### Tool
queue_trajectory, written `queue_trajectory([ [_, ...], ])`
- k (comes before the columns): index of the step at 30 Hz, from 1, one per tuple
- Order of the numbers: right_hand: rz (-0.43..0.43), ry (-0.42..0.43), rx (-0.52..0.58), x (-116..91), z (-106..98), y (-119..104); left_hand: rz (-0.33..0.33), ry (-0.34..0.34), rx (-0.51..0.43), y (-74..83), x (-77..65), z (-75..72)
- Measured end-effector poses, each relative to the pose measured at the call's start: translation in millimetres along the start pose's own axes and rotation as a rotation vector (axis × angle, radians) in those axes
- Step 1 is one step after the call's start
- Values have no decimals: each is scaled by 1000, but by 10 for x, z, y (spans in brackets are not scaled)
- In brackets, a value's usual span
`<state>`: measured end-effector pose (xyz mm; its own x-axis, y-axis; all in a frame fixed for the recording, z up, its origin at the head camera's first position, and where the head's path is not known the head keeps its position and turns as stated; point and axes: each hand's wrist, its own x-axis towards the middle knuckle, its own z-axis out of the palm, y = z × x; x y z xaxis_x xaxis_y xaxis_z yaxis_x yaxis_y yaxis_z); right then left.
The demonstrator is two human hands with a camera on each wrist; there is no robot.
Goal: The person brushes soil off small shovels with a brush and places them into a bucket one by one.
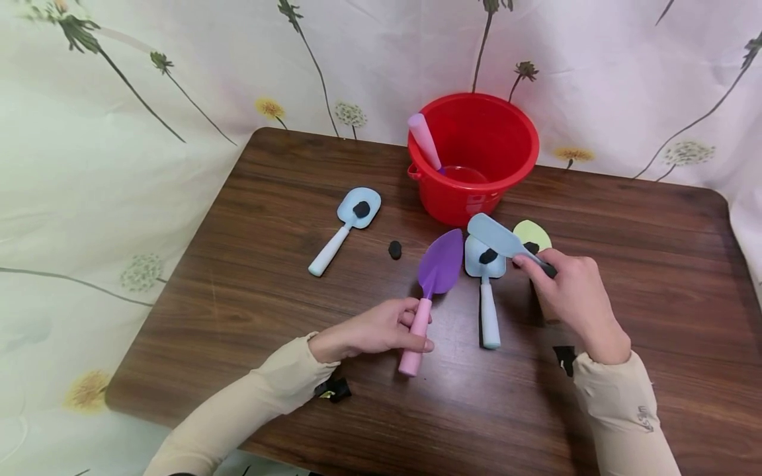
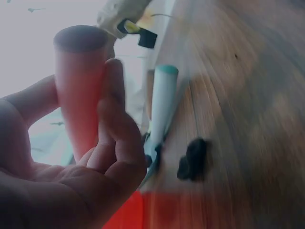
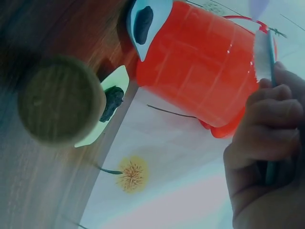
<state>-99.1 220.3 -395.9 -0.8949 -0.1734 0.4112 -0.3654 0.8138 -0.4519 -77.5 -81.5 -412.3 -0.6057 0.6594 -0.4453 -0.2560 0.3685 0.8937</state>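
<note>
My left hand (image 1: 378,327) grips the pink handle of a purple trowel (image 1: 442,261), its blade pointing away above the table. In the left wrist view the fingers wrap round that handle (image 2: 78,95). My right hand (image 1: 574,294) pinches the dark handle of a light blue, flat-bladed spatula (image 1: 494,235). Its blade passes over a blue shovel with a white handle (image 1: 489,317) that carries a black lump (image 1: 488,256). Beside the right hand is a green shovel (image 1: 532,231) with another black lump (image 3: 113,102); the hand partly hides it in the head view.
A red bucket (image 1: 458,201) stands at the back with a pink-handled tool (image 1: 424,139) inside. Left of it lies another blue shovel (image 1: 330,251) bearing a black lump (image 1: 361,209). One loose black lump (image 1: 395,249) is on the wooden table (image 1: 238,264). Flowered cloth (image 1: 208,66) hangs behind.
</note>
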Motion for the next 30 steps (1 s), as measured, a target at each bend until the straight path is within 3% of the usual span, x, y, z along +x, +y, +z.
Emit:
queue_trajectory([
  [6,32,-20,73,-17,-27,13,-31,98,53,-1,17,-35],
  [13,55,-31,107,-31,-33,-3,-20,223,156,-4,16,-31],
  [23,113,-81,207,-47,-48,-71,29,197,127,16,-16,-6],
  [30,44,-183,299,-67,28,-185,44,204,63,54,-14,48],
])
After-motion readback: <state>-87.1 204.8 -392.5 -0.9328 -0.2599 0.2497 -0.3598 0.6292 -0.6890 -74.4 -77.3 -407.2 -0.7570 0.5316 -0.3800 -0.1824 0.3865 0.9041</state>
